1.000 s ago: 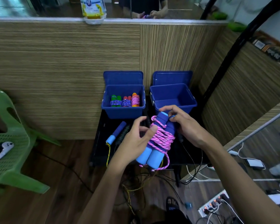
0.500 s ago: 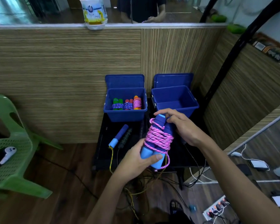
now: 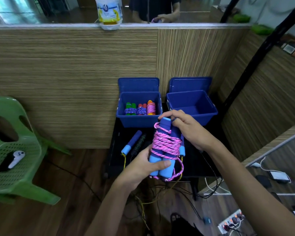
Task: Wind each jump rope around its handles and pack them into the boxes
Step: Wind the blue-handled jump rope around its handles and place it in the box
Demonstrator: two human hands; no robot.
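My left hand point(image 3: 144, 165) grips the lower ends of the blue foam handles of a jump rope point(image 3: 165, 145), whose pink cord is wound round them. My right hand point(image 3: 188, 128) pinches the top of the handles, just in front of the right blue box point(image 3: 209, 114), whose inside looks empty. The left blue box point(image 3: 138, 120) holds three wound ropes with green, red and orange handles. An unwound rope with a blue handle point(image 3: 131, 144) and yellow cord lies on the black table point(image 3: 116, 142), beside a black-handled one point(image 3: 139, 143).
Both boxes have their lids standing open against the wooden partition point(image 3: 75, 74). A green plastic chair point(image 3: 12, 150) with a white controller point(image 3: 16, 158) stands at the left. Cables and a power strip point(image 3: 232, 223) lie on the floor under the table.
My left hand slid from the wound cord down to the lower handle ends and now grips them. The right hand stays at the top of the bundle.
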